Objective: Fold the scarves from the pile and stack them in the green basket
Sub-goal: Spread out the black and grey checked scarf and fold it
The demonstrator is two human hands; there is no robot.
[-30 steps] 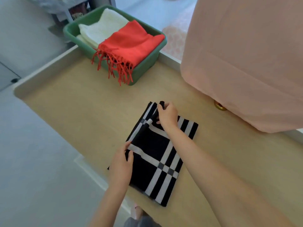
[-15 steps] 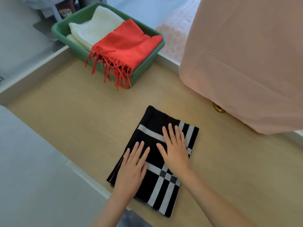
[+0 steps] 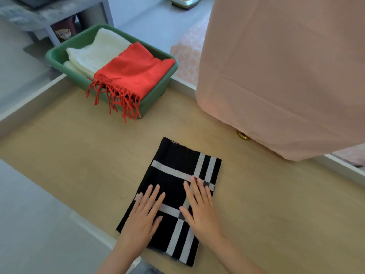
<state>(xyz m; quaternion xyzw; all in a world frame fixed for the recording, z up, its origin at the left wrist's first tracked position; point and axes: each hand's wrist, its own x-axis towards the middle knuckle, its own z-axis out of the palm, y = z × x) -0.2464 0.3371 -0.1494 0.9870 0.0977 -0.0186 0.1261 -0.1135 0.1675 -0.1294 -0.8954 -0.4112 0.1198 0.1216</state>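
Well beyond your grip, the green basket (image 3: 153, 100) holds a red fringed scarf (image 3: 134, 76) and a white knit scarf (image 3: 102, 50). The folded black plaid scarf (image 3: 173, 153) lies under your left hand (image 3: 140, 222) and right hand (image 3: 201, 212), both flat, fingers (image 3: 151, 194) straight, grasping nothing.

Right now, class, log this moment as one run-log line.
left hand: flat on black plaid scarf | right hand: flat on it | green basket: white scarf, red scarf inside

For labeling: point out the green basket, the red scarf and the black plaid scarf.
green basket (image 3: 158, 91): head view, near right wall.
red scarf (image 3: 136, 74): head view, folded top.
black plaid scarf (image 3: 173, 153): head view, far black area.
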